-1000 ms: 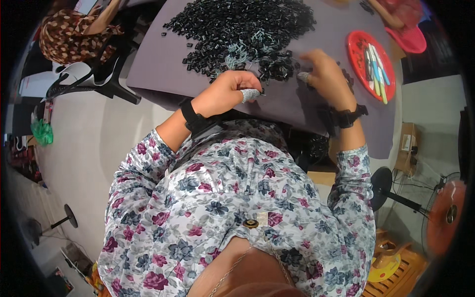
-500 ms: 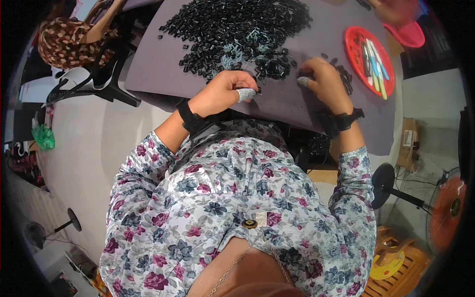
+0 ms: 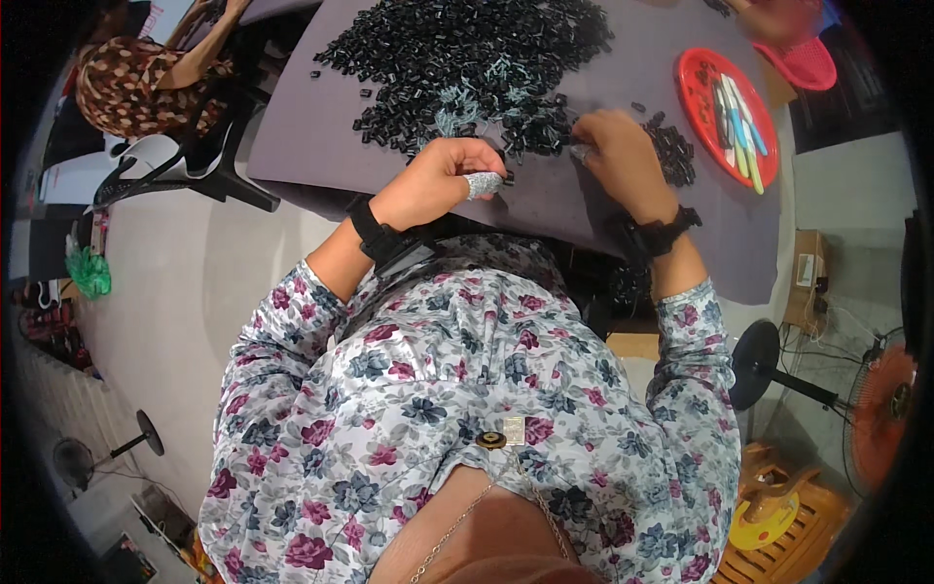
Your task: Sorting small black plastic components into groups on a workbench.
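Note:
My left hand [image 3: 443, 177] is at the table's near edge, its thumb and fingers pinched on a small black piece [image 3: 508, 178]. Grey wrapping covers that thumb. To its right, my right hand [image 3: 623, 165] hovers over the table with curled fingers, beside the right edge of the big pile. Its thumb also wears grey wrapping, and whatever lies between its fingertips is too small to make out. The heap of small black pieces [image 3: 457, 58] spreads beyond both hands, with grey-green scraps [image 3: 455, 112] mixed in near its front.
A smaller group of black pieces [image 3: 673, 154] lies right of my right hand. Farther right, a red tray [image 3: 696, 73] holds several light-handled knives [image 3: 744, 127]. A black chair [image 3: 229, 146] and a seated person [image 3: 131, 83] are at the left, fans [image 3: 880, 409] at the lower right.
My right hand has moved a little left and away from me, toward the pile's edge. My left hand has stayed in place, still pinching the black piece.

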The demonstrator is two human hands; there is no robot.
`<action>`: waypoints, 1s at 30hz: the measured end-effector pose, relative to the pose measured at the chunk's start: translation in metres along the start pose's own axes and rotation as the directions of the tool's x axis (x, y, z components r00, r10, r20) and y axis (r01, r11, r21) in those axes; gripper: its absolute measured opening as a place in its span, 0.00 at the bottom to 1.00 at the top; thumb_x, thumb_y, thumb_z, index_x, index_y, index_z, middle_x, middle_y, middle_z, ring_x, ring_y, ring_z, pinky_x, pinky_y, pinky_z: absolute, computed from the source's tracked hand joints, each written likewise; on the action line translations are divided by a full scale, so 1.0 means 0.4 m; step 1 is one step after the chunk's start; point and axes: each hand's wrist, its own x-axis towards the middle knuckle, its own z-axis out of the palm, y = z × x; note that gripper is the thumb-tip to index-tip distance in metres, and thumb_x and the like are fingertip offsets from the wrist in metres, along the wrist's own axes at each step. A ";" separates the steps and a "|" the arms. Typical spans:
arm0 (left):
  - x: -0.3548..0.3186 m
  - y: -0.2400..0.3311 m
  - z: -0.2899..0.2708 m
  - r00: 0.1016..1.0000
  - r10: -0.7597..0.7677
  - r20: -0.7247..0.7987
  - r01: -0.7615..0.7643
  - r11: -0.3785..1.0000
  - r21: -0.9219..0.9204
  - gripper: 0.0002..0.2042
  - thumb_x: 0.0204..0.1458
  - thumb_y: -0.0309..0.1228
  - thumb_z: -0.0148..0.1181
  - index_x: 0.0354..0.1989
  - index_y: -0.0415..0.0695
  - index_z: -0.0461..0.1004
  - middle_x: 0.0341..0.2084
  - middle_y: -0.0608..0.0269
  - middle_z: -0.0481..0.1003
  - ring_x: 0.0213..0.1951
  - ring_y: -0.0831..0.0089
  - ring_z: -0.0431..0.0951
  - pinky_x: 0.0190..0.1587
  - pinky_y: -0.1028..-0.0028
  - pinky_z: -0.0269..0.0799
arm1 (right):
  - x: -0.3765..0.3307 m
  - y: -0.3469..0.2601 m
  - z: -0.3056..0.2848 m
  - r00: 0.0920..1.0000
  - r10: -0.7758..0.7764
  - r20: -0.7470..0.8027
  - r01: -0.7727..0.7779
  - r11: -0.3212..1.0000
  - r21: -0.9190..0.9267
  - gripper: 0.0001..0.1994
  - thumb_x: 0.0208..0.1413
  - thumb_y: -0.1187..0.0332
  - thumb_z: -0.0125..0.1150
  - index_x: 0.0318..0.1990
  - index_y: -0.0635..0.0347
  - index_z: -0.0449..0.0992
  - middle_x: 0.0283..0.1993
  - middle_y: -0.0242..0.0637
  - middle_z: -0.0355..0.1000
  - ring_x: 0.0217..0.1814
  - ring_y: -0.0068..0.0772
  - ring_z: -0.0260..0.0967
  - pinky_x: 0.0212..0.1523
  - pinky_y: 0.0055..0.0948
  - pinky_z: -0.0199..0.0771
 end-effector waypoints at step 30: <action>-0.006 0.025 -0.007 0.988 0.063 -0.142 -0.062 0.998 0.015 0.10 0.59 0.15 0.55 0.45 0.36 0.80 0.37 0.66 0.81 0.39 0.82 0.81 0.46 0.80 0.78 | 0.004 -0.132 0.060 0.963 0.122 0.240 -0.268 0.367 0.891 0.11 0.57 0.79 0.59 0.47 0.68 0.80 0.41 0.32 0.80 0.38 0.18 0.76 0.39 0.21 0.76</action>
